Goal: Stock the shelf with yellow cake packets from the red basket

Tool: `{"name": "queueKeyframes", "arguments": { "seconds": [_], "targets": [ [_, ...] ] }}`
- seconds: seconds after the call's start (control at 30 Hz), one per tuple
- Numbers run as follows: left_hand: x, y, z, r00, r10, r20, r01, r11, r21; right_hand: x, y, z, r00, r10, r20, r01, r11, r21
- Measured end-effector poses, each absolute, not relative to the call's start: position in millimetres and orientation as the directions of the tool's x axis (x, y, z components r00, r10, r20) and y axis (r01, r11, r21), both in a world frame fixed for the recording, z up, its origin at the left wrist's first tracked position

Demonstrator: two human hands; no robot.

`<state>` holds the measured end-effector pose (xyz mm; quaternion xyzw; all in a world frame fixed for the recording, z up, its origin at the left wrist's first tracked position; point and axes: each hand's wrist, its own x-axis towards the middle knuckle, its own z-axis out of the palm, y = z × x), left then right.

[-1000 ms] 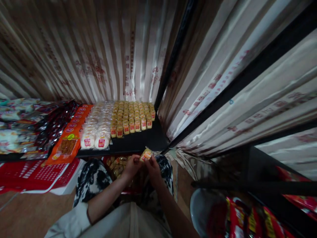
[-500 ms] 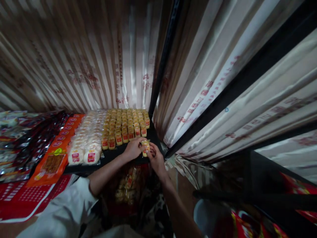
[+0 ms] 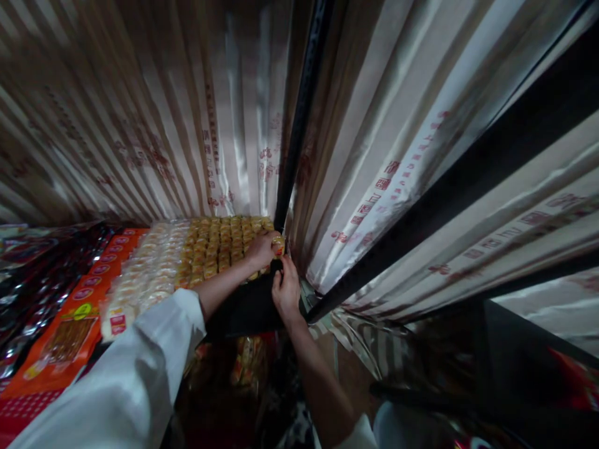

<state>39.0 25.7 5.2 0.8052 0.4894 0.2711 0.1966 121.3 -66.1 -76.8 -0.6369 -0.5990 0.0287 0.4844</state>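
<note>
Red print on curtain (image 3: 374,187) blurred, unreadable. Left hand (image 3: 262,249) pinches small yellow packet (image 3: 279,245), red label illegible, at right end of snack rows (image 3: 219,243) on shelf (image 3: 248,305); long axis unclear. Right hand (image 3: 285,290) just below, fingers curled, grip unclear.

A small shop: a dark shelf (image 3: 243,308) carries neat rows of wrapped yellow snacks (image 3: 219,243), white cakes (image 3: 145,274) and orange packets (image 3: 70,330), with printed plastic sheeting (image 3: 154,125) hanging behind.
</note>
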Motion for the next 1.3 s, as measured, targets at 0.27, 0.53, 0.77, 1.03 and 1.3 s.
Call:
{"name": "queueKeyframes", "arguments": {
  "seconds": [0.27, 0.53, 0.77, 1.03, 1.3],
  "targets": [
    [50.0, 36.9, -4.3, 0.459, 0.872, 0.168, 0.805, -0.489, 0.336, 129.0, -38.7, -100.8, 0.29, 0.821, 0.492, 0.748, 0.127, -0.652],
    [51.3, 40.4, -16.3, 0.381, 0.906, 0.183, 0.873, -0.418, 0.253, 127.2, -27.8, -117.5, 0.244, 0.859, 0.45, 0.725, 0.146, -0.673],
    [46.2, 40.8, -23.1, 0.441, 0.859, 0.259, 0.819, -0.503, 0.274, 126.9, -25.9, -124.1, 0.264, 0.851, 0.453, 0.728, 0.133, -0.673],
    [46.4, 39.7, -26.9, 0.396, 0.891, 0.22, 0.812, -0.452, 0.369, 126.4, -30.9, -124.0, 0.262, 0.861, 0.436, 0.729, 0.119, -0.674],
    [24.8, -5.4, -3.7, 0.461, 0.813, 0.354, 0.708, -0.578, 0.405, 125.9, -36.1, -107.2, 0.287, 0.855, 0.432, 0.703, 0.118, -0.701]
  ]
}}
